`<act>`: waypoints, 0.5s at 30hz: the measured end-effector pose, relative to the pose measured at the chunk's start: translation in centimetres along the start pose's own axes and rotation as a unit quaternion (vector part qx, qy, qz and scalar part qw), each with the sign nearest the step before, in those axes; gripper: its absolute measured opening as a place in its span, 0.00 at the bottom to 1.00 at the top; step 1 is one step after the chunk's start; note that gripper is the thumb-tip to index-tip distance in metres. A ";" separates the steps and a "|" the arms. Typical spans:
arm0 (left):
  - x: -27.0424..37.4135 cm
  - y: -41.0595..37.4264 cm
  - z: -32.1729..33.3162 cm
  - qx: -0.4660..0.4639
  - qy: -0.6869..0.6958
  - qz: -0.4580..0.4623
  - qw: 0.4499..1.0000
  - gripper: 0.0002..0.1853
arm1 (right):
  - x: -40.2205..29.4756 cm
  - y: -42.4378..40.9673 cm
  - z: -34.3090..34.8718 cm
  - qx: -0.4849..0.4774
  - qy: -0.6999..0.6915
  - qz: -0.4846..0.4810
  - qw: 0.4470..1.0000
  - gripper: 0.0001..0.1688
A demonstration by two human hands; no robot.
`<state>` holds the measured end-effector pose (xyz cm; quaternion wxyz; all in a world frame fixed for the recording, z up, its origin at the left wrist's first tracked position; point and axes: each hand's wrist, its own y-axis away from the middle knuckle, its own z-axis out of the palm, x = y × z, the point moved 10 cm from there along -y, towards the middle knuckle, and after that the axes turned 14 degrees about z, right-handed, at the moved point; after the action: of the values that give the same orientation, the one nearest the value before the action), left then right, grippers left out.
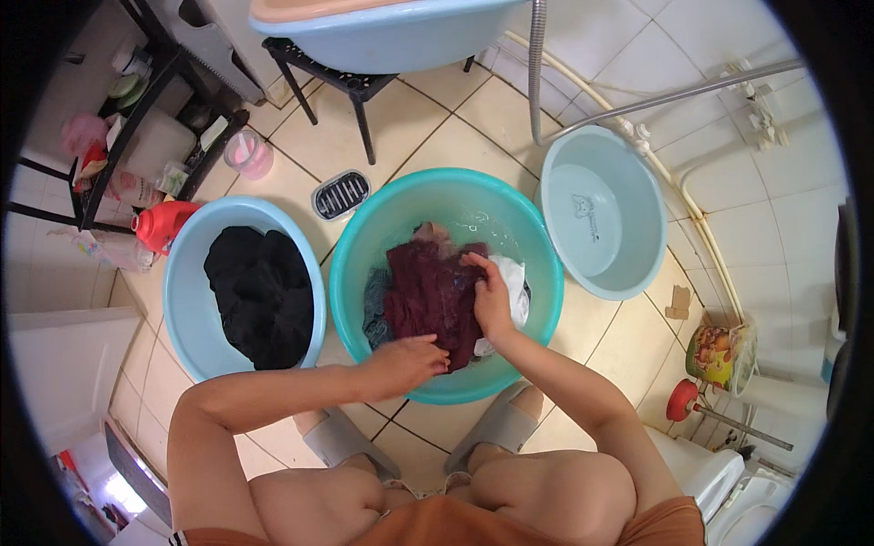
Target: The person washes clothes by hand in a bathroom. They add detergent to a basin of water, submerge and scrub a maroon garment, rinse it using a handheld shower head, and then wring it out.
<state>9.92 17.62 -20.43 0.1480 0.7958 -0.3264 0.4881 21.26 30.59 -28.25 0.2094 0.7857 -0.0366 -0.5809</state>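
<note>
A teal plastic basin [447, 181] stands on the tiled floor before me, holding water and wet clothes. On top of the pile lies a dark maroon garment [430, 293]. My right hand [493, 297] touches its right side, fingers spread and bent. Over the near edge of the same garment is my left hand [406, 365], fingers loosely extended; whether it presses the cloth is hard to see. White cloth [511, 286] shows at the right of the pile, a blue-grey patterned cloth [377, 310] at the left, and beige cloth [431, 232] at the far side.
Left is a light blue basin [179, 293] of black clothes [263, 293]; right, another blue basin [601, 205]. A floor drain [341, 194], pink cup [249, 155] and red bottle [164, 225] sit nearby. A tub [396, 41] rests on a black stool [358, 89]; a metal hose [538, 75] hangs down. A plunger [681, 400] is right.
</note>
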 end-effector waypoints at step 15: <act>-14.0 1.5 -9.9 0.351 0.166 -0.258 0.885 0.20 | -5.8 2.1 7.1 0.055 0.433 -0.234 0.869 0.26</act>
<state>-2.16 27.24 -28.07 0.0315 0.7595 0.1127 0.6399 13.22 28.44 -23.95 0.0187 0.9541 0.2114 -0.2112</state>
